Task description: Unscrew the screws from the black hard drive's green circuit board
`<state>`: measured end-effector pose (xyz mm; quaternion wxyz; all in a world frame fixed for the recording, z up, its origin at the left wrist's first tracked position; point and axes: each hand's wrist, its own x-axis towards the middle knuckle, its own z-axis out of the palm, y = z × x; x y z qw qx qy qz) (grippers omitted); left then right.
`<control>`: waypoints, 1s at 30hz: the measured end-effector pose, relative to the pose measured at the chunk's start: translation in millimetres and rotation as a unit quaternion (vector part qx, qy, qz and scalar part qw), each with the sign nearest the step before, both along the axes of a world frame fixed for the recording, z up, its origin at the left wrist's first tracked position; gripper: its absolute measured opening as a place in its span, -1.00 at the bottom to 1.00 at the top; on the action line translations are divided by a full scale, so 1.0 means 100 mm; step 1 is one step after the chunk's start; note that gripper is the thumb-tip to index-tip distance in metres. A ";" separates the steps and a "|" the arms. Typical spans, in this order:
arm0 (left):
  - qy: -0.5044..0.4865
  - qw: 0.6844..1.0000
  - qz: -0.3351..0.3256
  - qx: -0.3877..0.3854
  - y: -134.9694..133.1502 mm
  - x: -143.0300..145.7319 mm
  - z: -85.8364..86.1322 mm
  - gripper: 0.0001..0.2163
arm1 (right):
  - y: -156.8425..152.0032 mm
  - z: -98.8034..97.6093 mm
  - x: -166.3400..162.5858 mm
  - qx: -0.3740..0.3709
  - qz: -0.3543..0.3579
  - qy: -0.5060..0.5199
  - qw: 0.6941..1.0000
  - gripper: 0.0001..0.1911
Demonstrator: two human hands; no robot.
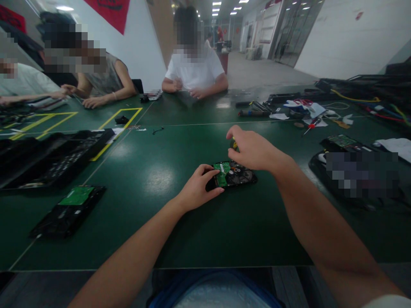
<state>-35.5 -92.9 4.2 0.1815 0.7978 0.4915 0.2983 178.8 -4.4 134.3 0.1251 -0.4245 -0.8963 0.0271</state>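
Observation:
A black hard drive (242, 174) with a green circuit board lies on the green table in front of me. My left hand (205, 186) is closed around its left end, fingers on the board and thumb along the near edge. Over the drive's far edge, my right hand (248, 147) has its fingers curled round a small tool with a yellow and dark handle, apparently a screwdriver (235, 144). Most of that tool, its tip included, is hidden by the hand.
On the left lie another drive-like unit (72, 205) with a green board and a long black tray (58, 156). Black parts (349, 167), cables (382, 109) and a red-handled screwdriver (311, 125) occupy the right. People sit across the table (128, 226).

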 end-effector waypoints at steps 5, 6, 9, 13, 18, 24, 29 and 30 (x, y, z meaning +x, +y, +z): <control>0.007 1.000 0.003 -0.005 0.00 0.00 0.00 -0.43 | 0.01 0.02 0.02 0.005 -0.026 -0.011 1.000 -0.64; 0.009 1.000 0.003 -0.006 0.00 0.00 0.00 -0.43 | 0.02 0.02 0.02 0.005 -0.031 -0.014 0.999 -0.65; 0.011 1.000 0.001 -0.004 0.00 0.00 0.00 -0.43 | 0.03 0.01 0.01 0.013 -0.039 -0.015 0.999 -0.69; 0.008 1.000 -0.004 0.002 0.01 -0.01 -0.02 -0.44 | 0.05 0.00 0.00 0.023 -0.021 -0.005 0.999 -0.75; 0.007 1.000 -0.009 0.013 0.02 -0.02 -0.05 -0.48 | 0.04 0.01 0.01 0.036 -0.022 -0.024 0.999 -0.77; 0.009 1.000 -0.008 0.009 0.01 -0.02 -0.05 -0.47 | 0.05 0.00 0.01 0.023 -0.039 -0.005 0.999 -0.75; 0.014 1.000 -0.006 0.008 0.01 -0.01 -0.03 -0.46 | 0.06 0.00 -0.01 0.032 -0.015 0.003 0.999 -0.82; 0.014 1.000 -0.006 0.009 0.01 -0.01 -0.04 -0.46 | 0.05 0.00 -0.01 0.035 -0.022 -0.002 0.999 -0.83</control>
